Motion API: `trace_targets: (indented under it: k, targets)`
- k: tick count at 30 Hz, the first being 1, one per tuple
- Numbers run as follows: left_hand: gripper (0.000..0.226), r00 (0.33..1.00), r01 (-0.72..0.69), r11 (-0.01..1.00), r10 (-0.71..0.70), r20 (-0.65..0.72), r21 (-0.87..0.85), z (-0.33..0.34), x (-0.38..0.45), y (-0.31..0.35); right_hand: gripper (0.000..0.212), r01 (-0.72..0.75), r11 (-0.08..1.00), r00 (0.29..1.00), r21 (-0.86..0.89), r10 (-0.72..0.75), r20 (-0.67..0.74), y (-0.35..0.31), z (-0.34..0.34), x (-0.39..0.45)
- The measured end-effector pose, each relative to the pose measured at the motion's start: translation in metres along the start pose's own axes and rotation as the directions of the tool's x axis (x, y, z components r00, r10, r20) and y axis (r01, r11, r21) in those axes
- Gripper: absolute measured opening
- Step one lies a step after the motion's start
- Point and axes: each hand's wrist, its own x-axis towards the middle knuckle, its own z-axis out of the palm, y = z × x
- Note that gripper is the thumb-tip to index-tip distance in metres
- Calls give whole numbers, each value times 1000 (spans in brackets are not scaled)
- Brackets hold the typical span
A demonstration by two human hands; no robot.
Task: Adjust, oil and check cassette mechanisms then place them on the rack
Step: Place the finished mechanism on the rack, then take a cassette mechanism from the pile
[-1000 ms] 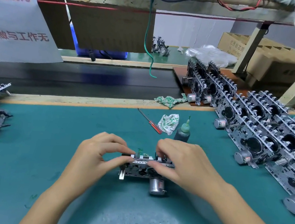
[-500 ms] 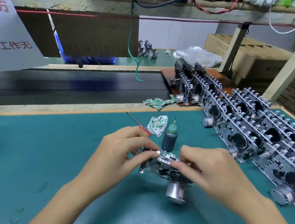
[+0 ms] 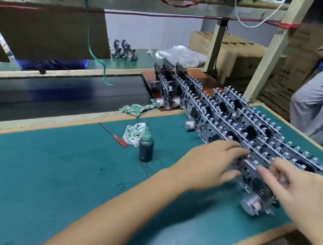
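Observation:
A metal cassette mechanism (image 3: pixel 258 186) with a round silver motor (image 3: pixel 250 206) at its near end sits tilted at the near end of a long row of finished mechanisms (image 3: pixel 236 127) on the right of the green mat (image 3: pixel 50 170). My left hand (image 3: pixel 210 164) grips its left end, fingers over the top edge and thumb below. My right hand (image 3: pixel 300 188) pinches its right end with curled fingers. Whether the mechanism rests on the mat or is still lifted I cannot tell. The far end of the row stands on a brown board (image 3: pixel 207 80).
A dark oil bottle (image 3: pixel 145 148), a red-handled screwdriver (image 3: pixel 114 136) and a patterned rag (image 3: pixel 134 132) lie mid-mat. A second rag (image 3: pixel 136 109) lies on the wooden edge by the black conveyor (image 3: pixel 59 94). Another person (image 3: pixel 321 104) stands at right, beside a wooden post (image 3: pixel 269 54) and cardboard boxes (image 3: pixel 238 54).
Both hands have carried the mechanism from the middle of the mat to the right, up to the near end of the row. My view has swung right with it.

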Motion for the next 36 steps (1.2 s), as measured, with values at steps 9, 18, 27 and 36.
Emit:
trace_targets:
  k: [9,18,27,36]
  targets:
    - [86,985,77,996,-84,153,50,29,-13,0,34,-118,982,993,-148,113,-43,-7,6,-3]
    - [25,922,296,939,-329,-205,-176,-19,-129,-33,22,190,935,963,301,-236,128,-107,44,-5]
    - [42,554,709,649,-754,-352,-276,-56,-314,-52,32,481,672,562,564,-730,390,-264,124,-13]
    - [44,258,965,196,-598,-758,174,-132,-454,-41,27,221,457,442,862,-835,329,-433,159,-28]
